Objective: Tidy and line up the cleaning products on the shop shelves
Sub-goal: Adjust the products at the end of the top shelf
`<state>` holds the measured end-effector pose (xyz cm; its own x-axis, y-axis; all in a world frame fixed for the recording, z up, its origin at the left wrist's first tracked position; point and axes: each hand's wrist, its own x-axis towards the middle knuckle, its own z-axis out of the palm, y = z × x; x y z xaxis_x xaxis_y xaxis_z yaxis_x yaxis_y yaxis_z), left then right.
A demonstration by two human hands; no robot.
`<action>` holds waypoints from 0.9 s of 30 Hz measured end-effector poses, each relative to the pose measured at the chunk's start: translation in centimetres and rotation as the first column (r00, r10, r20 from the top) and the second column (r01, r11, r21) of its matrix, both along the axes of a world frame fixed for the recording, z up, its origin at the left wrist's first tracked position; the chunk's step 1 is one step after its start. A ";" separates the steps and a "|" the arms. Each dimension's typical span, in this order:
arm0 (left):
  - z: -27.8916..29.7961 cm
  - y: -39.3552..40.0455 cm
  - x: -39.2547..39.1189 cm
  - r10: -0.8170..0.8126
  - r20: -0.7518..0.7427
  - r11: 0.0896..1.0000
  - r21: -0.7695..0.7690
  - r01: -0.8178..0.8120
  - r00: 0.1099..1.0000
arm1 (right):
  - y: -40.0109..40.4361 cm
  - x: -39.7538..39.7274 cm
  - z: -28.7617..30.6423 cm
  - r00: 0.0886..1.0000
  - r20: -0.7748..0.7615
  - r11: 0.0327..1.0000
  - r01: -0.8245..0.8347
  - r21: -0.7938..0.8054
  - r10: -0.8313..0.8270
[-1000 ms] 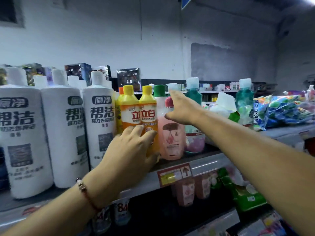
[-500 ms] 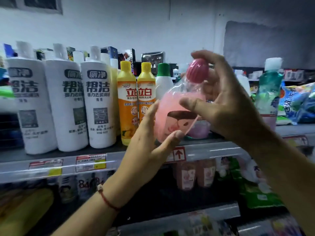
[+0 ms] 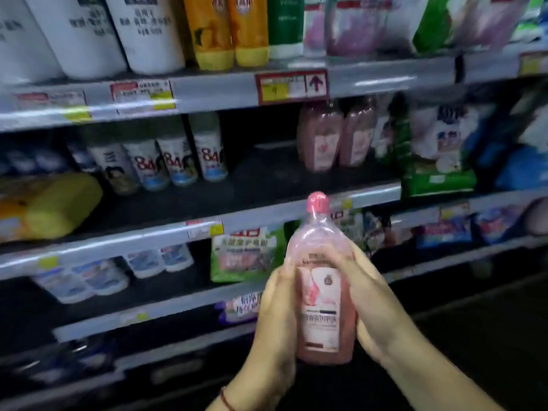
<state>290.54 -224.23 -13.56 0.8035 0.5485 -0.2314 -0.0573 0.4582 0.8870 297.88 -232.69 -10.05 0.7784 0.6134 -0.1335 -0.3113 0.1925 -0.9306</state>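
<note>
Pink bottle (image 3: 321, 292), pink cap up, label facing the camera, held upright in front of the shelving, off any shelf. Left hand (image 3: 277, 315) wraps its left side, fingers curled round the body; right hand (image 3: 373, 304) grips the right side, fingertips curling over the shoulder near the label. Both hands grasp it firmly. Directly beyond and higher, on the second shelf (image 3: 296, 204), two matching pink bottles (image 3: 338, 137) stand side by side, set back from the front edge; dark bare shelf lies to their left, then a row of white bottles marked 84 (image 3: 178, 158). Green bags (image 3: 433, 155) crowd in on the right of the pink pair. Top shelf carries orange bottles (image 3: 228, 28) and large white bottles (image 3: 118, 31), with a price tag (image 3: 292, 86) bearing an arrow on its rail. Step in hand, by my reading: re-homing a stray bottle with its own kind. Next move calls for lifting it under the top shelf rail and setting it upright beside the pair, label forward, probably on their left where there is room. Frame is motion-blurred; fine label detail unreadable.
</note>
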 end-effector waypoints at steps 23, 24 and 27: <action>-5.9 -4.2 -1.8 -0.068 -0.346 0.985 -0.173 0.008 0.936 | -6.6 -3.3 -7.0 0.987 -0.159 0.948 -0.064 -0.311 0.015; -5.6 -4.8 -1.2 -0.074 -0.348 0.993 -0.114 0.036 0.934 | -7.0 -2.5 -7.2 0.979 -0.197 0.947 -0.021 -0.319 -0.045; -4.7 -6.4 0.5 -0.041 -0.384 0.973 0.192 0.124 0.922 | -7.4 0.1 -7.5 0.906 -0.379 0.945 0.061 -0.320 -0.187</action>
